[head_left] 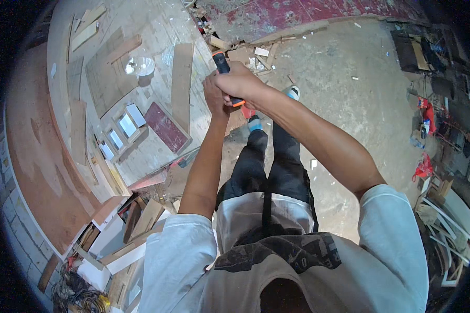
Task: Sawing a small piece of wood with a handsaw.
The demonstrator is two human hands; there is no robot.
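Note:
My right hand (236, 79) is closed around a black tool with orange ends (221, 63), which slants over the edge of the pale wooden work surface (106, 27). My left hand (214, 94) is pressed close beside and under my right, fingers curled; what they grip is hidden. On the surface to the left lie a long board (182, 83), a dark red panel (166, 127) and small wooden frames with white panes (128, 125). A shiny white round object (141, 66) sits farther back.
My feet (255, 122) stand on a concrete floor (350, 104) with scattered offcuts. A reddish board (42, 161) runs along the far left. Wood scraps (141, 224) pile at the lower left; clutter, red bags (423, 164) and stacked strips (444, 219) line the right side.

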